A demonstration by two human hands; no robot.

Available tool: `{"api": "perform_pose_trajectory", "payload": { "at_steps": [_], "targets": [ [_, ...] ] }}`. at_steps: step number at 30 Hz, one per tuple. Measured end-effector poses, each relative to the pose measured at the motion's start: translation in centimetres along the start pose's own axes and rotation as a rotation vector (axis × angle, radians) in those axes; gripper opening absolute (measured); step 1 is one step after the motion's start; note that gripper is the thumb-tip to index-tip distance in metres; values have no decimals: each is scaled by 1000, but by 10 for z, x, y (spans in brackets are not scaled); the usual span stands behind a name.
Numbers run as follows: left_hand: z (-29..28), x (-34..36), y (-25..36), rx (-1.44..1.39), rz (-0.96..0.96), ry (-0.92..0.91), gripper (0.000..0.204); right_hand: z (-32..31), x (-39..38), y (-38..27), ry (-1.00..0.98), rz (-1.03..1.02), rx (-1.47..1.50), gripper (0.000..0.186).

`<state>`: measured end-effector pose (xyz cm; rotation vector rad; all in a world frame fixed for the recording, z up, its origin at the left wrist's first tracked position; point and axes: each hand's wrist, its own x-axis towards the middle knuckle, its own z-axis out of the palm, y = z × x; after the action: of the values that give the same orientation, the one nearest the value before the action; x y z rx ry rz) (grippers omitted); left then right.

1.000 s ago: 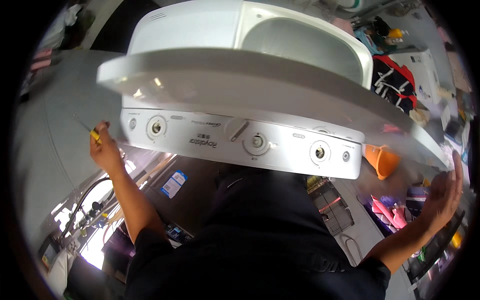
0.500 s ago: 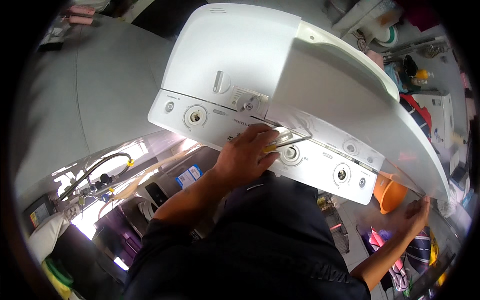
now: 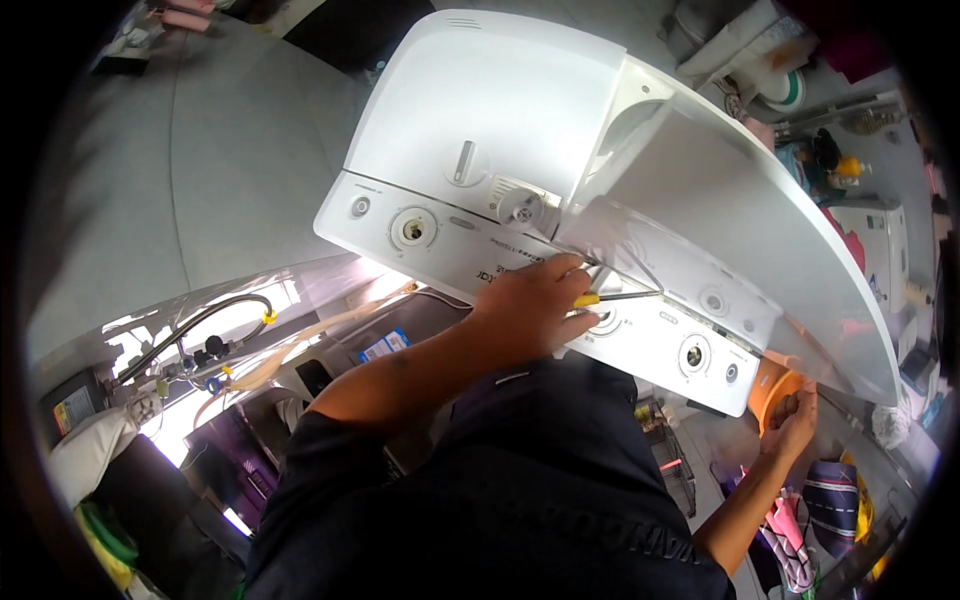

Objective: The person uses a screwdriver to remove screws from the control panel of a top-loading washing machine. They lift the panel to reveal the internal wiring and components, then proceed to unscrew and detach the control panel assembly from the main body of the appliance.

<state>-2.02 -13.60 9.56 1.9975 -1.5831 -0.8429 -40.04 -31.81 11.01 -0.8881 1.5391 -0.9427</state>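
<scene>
A white twin-tub washing machine (image 3: 485,95) has a control panel (image 3: 370,205) with bare sockets where knobs would sit; a loose-looking round dial (image 3: 520,208) lies near the seam. A glossy translucent lid (image 3: 775,235) stands raised at the right. My left hand (image 3: 535,305) grips a yellow-handled screwdriver (image 3: 588,300), its long shaft reaching rightward along the panel, beside a pale knob near the middle. My right hand (image 3: 790,425) is low at the right, fingers curled by the lid's lower edge, in front of an orange bucket (image 3: 768,375); what it holds is unclear.
Grey tiled surface (image 3: 200,150) at left. Valves and a braided hose (image 3: 215,330) sit at lower left. A blue-white label (image 3: 383,345) is below the panel. At right are a white appliance (image 3: 870,235), clutter and coloured bags (image 3: 830,505).
My left hand with the screwdriver moved from the far left onto the panel, then slightly right. My right hand moved lower and inward. The machine appears rotated in view, lid raised more clearly.
</scene>
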Motion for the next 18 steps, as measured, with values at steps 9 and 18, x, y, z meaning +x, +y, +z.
{"api": "perform_pose_trajectory", "payload": {
  "at_steps": [9,18],
  "targets": [
    [16,3,8,-87,-18,66,27,-12,6,34,3,25,-69,25],
    [-13,-27,-9,0,75,171,19,-13,7,53,-9,53,-52,23]
  ]
}}
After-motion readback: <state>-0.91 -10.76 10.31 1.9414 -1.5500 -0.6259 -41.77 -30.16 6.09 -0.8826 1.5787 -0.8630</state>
